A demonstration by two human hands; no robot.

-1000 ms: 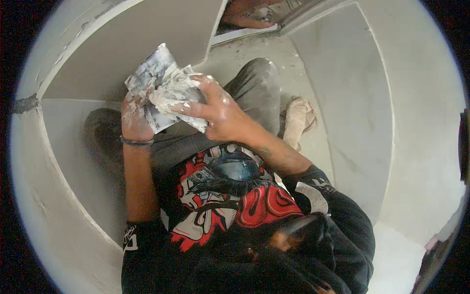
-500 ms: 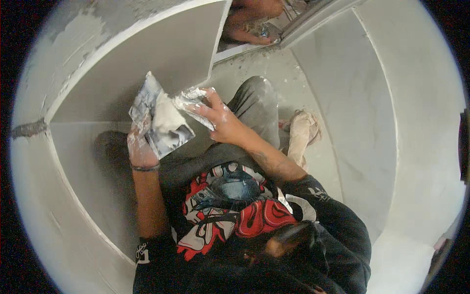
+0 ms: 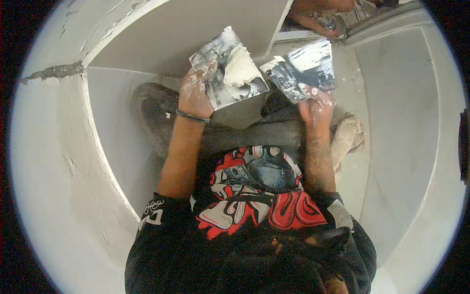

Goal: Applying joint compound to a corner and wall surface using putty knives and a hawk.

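Note:
My left hand (image 3: 195, 93), streaked with white paste, is closed on the edge of a flat, square putty blade (image 3: 209, 53). A thick heap of white putty (image 3: 242, 67) lies on that blade's face. To its right, my right hand (image 3: 317, 104) grips a second flat putty blade (image 3: 313, 73) by its lower edge. White putty is smeared over its dark face, thickest toward the upper part. The two blades are held up side by side above my lap, with a narrow gap between their near corners.
Grey panels with white-filled seams surround me, including the left wall (image 3: 112, 108) and right panel (image 3: 401, 112). A crumpled beige cloth (image 3: 350, 137) lies by my right leg. Beyond an opening at the top, another person's arm (image 3: 313, 22) shows.
My right hand has drawn its blade away from the left blade, moving right and turning its smeared face into view. The whole view has also shifted.

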